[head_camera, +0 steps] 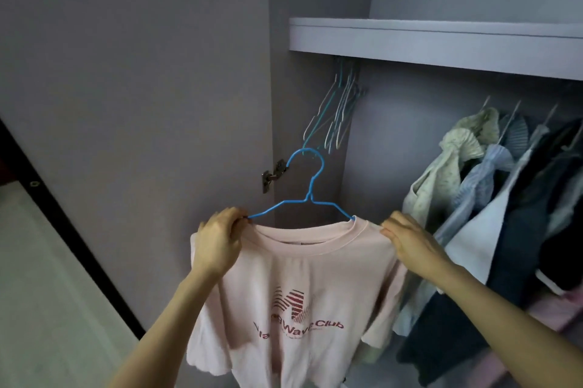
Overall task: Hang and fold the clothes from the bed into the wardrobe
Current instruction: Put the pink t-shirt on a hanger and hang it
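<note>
The pink T-shirt [293,293] with a red "Wave Club" print hangs in the air in front of the open wardrobe, held up at chest height, its front toward the camera. A blue wire hanger [307,198] is partly inside it: the right arm of the hanger goes into the neck opening, while the left arm is outside the collar and its tip ends at the left hand [217,244]. The grip of that hand is pinching the left shoulder of the shirt together with the hanger end, I think in order to stretch the collar and pull it over this arm. The right hand [410,239] pinches the right shoulder seam with curled fingers, which keeps the cloth tight and level so the hanger does not slide out. So the shirt seems not yet fully seated on the hanger, and it is not yet on the rail. The hook points up and slightly left, free of everything. Behind it a bunch of empty wire hangers [339,110] hangs under the shelf [441,40] in the left corner of the wardrobe, near the door hinge [273,178]. To the right, well apart from the hook, hanging clothes [492,198] fill the rail, among them light floral, pale blue and dark ones; the free place for the shirt seems to be between them and the empty hangers.
</note>
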Demonstrator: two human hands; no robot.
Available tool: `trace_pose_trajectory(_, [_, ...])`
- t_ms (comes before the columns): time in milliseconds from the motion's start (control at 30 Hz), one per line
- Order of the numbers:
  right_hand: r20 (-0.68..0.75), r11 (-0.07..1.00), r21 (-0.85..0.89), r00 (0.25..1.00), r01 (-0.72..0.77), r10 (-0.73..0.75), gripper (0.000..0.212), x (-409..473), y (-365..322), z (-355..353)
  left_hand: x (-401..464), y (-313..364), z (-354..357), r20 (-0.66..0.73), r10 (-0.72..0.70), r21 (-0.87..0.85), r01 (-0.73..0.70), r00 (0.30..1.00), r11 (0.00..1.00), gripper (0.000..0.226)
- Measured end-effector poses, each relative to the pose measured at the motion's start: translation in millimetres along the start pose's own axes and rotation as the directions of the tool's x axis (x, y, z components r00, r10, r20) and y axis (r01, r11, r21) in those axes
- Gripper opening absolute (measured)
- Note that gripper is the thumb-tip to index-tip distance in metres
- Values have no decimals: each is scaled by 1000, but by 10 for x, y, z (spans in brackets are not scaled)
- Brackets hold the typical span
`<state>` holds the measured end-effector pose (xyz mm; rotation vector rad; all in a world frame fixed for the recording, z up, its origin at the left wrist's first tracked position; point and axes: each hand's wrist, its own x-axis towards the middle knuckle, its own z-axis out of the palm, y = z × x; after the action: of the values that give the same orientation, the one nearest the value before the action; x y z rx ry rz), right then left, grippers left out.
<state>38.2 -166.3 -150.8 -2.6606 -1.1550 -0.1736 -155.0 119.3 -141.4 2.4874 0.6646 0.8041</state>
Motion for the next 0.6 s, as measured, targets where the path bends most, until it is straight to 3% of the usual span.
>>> trace_pose_trajectory(167, [59, 1000, 4, 998, -31, 31, 17, -371, 110, -157, 92, 30, 246, 101, 74, -62, -68, 992, 996, 20])
trace_pose_trajectory(267, [66, 987, -159, 998, -13, 24, 26, -573, 85, -204, 171, 150, 425, 126, 126, -82, -116, 984, 990, 23])
trace_pose_trajectory(367, [27, 963, -239, 991, -123, 133, 29, -696, 60, -227, 277, 354, 602, 170, 131, -34, -127, 977, 991, 33])
trace_pose_trajectory(500, [-121, 915, -187, 933, -356, 338, 31, -783, -8, -330, 446, 716, 714, 306, 174, 33, -193, 936, 981, 65])
trace_pose_trajectory(600, [-144, 865, 70, 853, -497, 502, 27, -722, -115, -422, 581, 972, 686, 288, 244, -18, -249, 926, 968, 70])
